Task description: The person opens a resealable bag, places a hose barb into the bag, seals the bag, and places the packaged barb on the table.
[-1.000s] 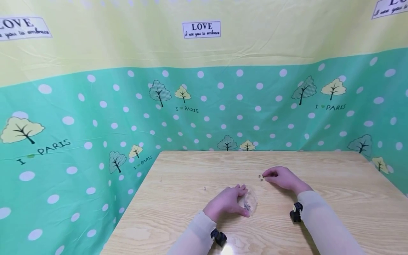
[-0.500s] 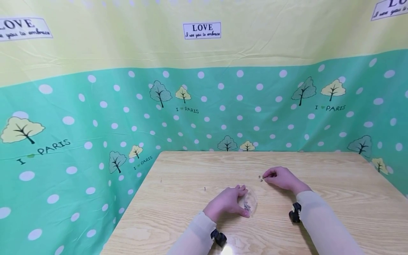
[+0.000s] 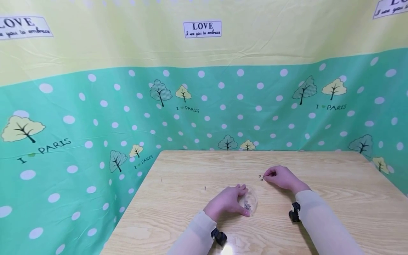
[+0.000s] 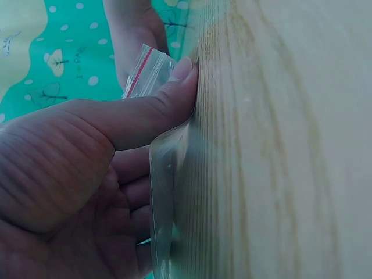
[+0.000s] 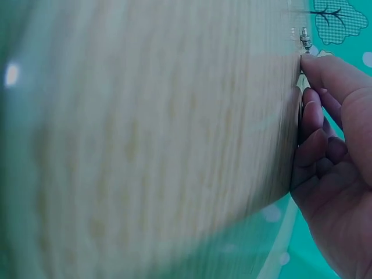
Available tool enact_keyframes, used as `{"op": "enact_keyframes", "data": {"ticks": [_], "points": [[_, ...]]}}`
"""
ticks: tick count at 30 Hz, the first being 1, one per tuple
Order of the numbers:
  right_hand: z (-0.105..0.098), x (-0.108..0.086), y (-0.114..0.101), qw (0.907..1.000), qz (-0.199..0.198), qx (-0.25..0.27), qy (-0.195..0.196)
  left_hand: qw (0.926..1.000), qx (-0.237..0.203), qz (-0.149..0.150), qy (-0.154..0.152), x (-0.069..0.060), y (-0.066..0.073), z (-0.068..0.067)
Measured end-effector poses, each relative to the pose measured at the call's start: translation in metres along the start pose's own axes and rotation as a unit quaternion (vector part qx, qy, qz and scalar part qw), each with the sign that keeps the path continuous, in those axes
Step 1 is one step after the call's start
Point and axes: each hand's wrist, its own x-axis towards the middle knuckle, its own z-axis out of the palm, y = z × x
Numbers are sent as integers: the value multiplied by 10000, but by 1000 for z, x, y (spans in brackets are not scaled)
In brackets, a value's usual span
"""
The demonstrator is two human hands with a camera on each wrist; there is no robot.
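Note:
On the table my left hand [image 3: 227, 202] holds a clear zip-lock bag [image 3: 251, 198], thumb on the near side and fingers on the far side. Several small thin metal pieces [image 3: 247, 206] show in it. In the left wrist view the bag's red-striped zip end [image 4: 142, 72] sticks up beyond the thumb. Farther back, my right hand [image 3: 283, 177] rests on the tabletop, its thumb and index fingertips pinching a tiny metal piece that they mostly hide. Two other tiny dark metal pieces [image 3: 259, 176] lie just left of those fingertips. The right wrist view shows a ridged silvery metal piece [image 5: 306, 38] beyond the thumb tip.
A small thin piece [image 3: 205, 188] lies on the wooden table [image 3: 178, 219] left of the bag, and another faint one [image 3: 161, 180] farther left. A patterned green and yellow curtain [image 3: 188, 124] hangs behind the table and along its left side.
The right fingertips have closed in slightly on the tiny piece beside them, which showed more clearly before. The left hand and the bag stay in place.

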Motion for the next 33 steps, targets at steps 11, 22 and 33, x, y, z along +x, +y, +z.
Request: {"op": "enact_keyframes", "data": {"ticks": [11, 22, 33], "points": [[-7, 2, 0, 9994, -291, -62, -149, 9999, -112, -25, 74, -1, 3, -5], [-7, -11, -1, 9989, -398, -38, -256, 9996, -266, -60, 68, -1, 2, 1], [-12, -21, -1, 9990, -103, 287, -315, 9995, -294, -114, 93, 0, 0, 1]]}}
